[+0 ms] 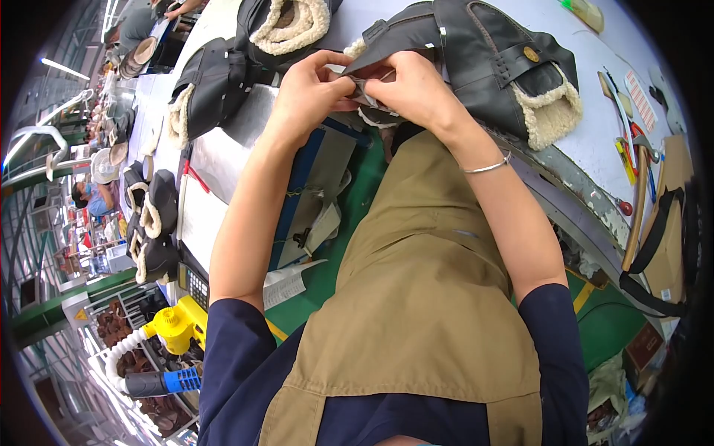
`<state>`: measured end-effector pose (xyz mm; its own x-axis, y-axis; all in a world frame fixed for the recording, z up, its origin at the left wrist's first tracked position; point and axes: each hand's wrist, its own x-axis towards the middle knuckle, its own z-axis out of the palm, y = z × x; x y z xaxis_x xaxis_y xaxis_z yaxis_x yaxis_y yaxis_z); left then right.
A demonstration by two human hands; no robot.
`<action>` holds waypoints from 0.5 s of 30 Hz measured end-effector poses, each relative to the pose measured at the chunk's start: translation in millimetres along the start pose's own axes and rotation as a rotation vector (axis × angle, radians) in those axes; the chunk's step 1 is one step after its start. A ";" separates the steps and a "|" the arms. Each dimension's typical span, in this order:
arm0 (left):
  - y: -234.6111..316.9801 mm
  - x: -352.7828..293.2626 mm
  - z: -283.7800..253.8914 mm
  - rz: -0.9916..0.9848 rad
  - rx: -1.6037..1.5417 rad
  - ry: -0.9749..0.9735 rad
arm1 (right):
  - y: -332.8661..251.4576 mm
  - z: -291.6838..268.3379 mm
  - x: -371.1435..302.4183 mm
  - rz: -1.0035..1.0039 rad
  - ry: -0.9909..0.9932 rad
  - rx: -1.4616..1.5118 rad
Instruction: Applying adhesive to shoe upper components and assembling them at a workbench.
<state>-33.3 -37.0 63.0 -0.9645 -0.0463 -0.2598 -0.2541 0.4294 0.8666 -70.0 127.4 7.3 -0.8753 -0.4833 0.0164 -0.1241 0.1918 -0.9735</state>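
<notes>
My left hand (309, 97) and my right hand (416, 89) meet at the table's near edge, both closed. Between their fingertips they pinch the edge of a black leather boot upper (396, 43); a pale lining shows inside the fold. Just what the fingertips grip there is partly hidden. Close by my right hand lies another black upper (483, 89), with a strap, a brass-coloured button (531, 54) and a cream fleece lining (550, 119). To the left of my left hand are two more fleece-lined black uppers (212, 85).
On the right of the white table (595, 82) lie a hammer (638, 201), a yellow cutter (625, 160) and other hand tools. A metal plate (249, 119) sits at the left. Lower left are a calculator (193, 286) and a yellow device (178, 327) with a white hose. Other people work far left.
</notes>
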 end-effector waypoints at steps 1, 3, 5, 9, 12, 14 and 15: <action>-1.6 1.0 1.2 -0.001 -0.001 0.001 | -1.0 2.9 -2.5 -0.079 0.055 -0.030; -4.6 2.6 4.1 0.124 0.124 0.061 | 0.2 7.5 -2.9 -0.158 0.110 -0.060; -6.2 3.7 4.7 0.202 0.242 0.088 | 3.7 11.5 -2.1 -0.313 0.262 -0.216; -3.9 1.8 7.1 0.361 0.488 0.128 | 4.4 13.1 -4.5 -0.433 0.316 -0.360; -2.1 3.9 8.3 0.356 0.372 0.024 | 6.5 9.6 -6.3 -0.470 0.360 -0.247; -2.4 4.0 10.4 0.312 0.273 -0.035 | 14.7 3.0 -4.9 -0.341 0.316 0.123; -2.5 4.0 9.1 0.275 0.158 -0.089 | 18.2 1.9 0.1 -0.142 0.189 0.283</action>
<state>-35.9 -30.0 56.0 -0.9837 0.1669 -0.0673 0.0361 0.5495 0.8347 -71.4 129.2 -10.9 -0.9329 -0.3165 0.1720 -0.1395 -0.1228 -0.9826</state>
